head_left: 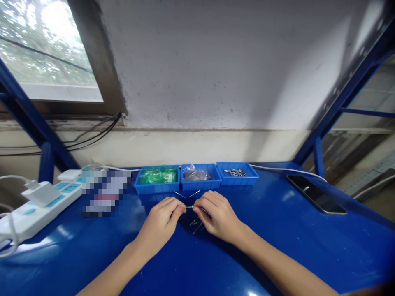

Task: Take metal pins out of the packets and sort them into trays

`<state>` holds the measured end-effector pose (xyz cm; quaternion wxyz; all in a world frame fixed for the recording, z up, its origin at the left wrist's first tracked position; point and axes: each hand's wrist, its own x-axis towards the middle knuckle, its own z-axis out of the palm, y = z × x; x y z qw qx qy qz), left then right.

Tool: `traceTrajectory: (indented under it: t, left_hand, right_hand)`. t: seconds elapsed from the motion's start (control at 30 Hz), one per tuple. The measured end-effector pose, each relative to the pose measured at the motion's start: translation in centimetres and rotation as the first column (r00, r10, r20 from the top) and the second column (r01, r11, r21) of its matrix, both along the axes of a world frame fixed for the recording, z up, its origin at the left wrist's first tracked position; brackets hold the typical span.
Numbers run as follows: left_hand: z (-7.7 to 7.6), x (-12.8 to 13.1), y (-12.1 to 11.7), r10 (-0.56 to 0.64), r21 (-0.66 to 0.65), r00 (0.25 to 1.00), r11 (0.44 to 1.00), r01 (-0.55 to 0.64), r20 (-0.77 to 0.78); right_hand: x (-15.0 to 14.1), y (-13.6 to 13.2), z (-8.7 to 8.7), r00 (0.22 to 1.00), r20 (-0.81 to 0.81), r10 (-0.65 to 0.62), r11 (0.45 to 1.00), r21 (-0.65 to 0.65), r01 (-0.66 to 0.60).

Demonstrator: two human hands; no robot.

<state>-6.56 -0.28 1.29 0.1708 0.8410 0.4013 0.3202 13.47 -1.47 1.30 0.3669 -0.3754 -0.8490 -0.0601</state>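
My left hand (166, 216) and my right hand (216, 216) meet over the middle of the blue table. Between their fingertips is a thin metal blind rivet (189, 207), lying roughly level. The left thumb and forefinger pinch one end; the right fingers close on the other, hiding part of it. Several loose rivets (196, 225) lie on the table just below the hands. Beyond the fingers lie two more, a left rivet (180, 194) and a right rivet (194, 193).
Three blue bins stand along the wall: one with green packets (158, 175), one with clear plastic bags (197, 174), one with rivets (235, 172). A white power strip (37, 211) and a pixelated object (106, 193) lie left. A dark phone (316, 194) lies right.
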Motion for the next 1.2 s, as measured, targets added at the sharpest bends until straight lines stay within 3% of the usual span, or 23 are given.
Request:
traceTrajectory:
  t: [0.07,0.13,0.17,0.23,0.27,0.33,0.4,0.47,0.57,0.63,0.77,0.9,1.03,1.2]
  left_hand:
    - [-0.2,-0.1,0.4,0.021,0.007,0.998,1.0,-0.02,-0.055]
    - [-0.4,-0.2,1.4,0.047,0.064,0.984,0.997,-0.037,-0.17]
    - [-0.6,-0.2,1.9,0.052,0.101,0.969,0.995,-0.028,-0.243]
    - [-1.0,0.0,3.0,0.06,0.159,0.92,0.987,0.002,-0.387]
    - [-1.1,0.2,3.4,0.075,0.184,0.893,0.983,0.009,-0.443]
    - [-1.2,0.5,3.8,0.125,0.229,0.845,0.973,-0.002,-0.521]
    - [-1.1,0.7,3.7,0.177,0.254,0.811,0.966,-0.036,-0.558]
    - [-0.9,0.4,3.3,0.191,0.223,0.809,0.972,-0.077,-0.556]
    - [-0.7,-1.0,2.8,0.142,0.076,0.86,0.99,-0.12,-0.49]
    - [-0.5,-2.1,2.6,0.112,-0.004,0.878,0.992,-0.128,-0.465]
    - [-0.4,-3.1,2.4,0.115,-0.004,0.868,0.991,-0.134,-0.482]
    - [-0.4,-2.1,2.0,0.114,0.014,0.911,0.993,-0.118,-0.396]
    - [0.2,-0.9,1.1,0.018,-0.036,0.974,0.999,-0.027,-0.227]
    - [0.9,-0.2,0.2,-0.068,-0.054,0.988,0.997,0.061,-0.137]
  right_hand:
    - [1.6,0.8,0.6,0.997,-0.039,-0.069,0.996,0.056,0.072]
    - [4.3,2.1,1.2,0.964,-0.124,-0.235,0.959,0.134,0.251]
    - [5.8,2.7,1.4,0.917,-0.164,-0.363,0.909,0.154,0.387]
    - [8.9,3.8,1.4,0.759,-0.195,-0.621,0.744,0.159,0.65]
    - [10.1,4.2,1.2,0.688,-0.172,-0.705,0.676,0.131,0.725]
    - [11.4,4.6,0.6,0.617,-0.126,-0.776,0.614,0.07,0.786]
    - [11.0,4.5,0.1,0.647,-0.107,-0.755,0.648,0.031,0.761]
    - [9.0,4.0,-0.2,0.74,-0.106,-0.664,0.744,0.01,0.668]
    - [4.9,2.9,-0.3,0.881,-0.057,-0.47,0.883,-0.035,0.469]
    - [2.6,1.9,-0.3,0.932,-0.001,-0.361,0.93,-0.08,0.36]
    - [0.5,0.6,-0.5,0.976,0.064,-0.209,0.961,-0.171,0.217]
    - [0.5,0.4,-0.5,0.988,0.055,-0.145,0.972,-0.18,0.152]
    - [0.5,0.2,-0.3,0.998,0.053,-0.042,0.986,-0.161,0.05]
    - [-0.2,-0.4,-0.1,0.998,0.062,0.034,0.993,-0.115,-0.026]
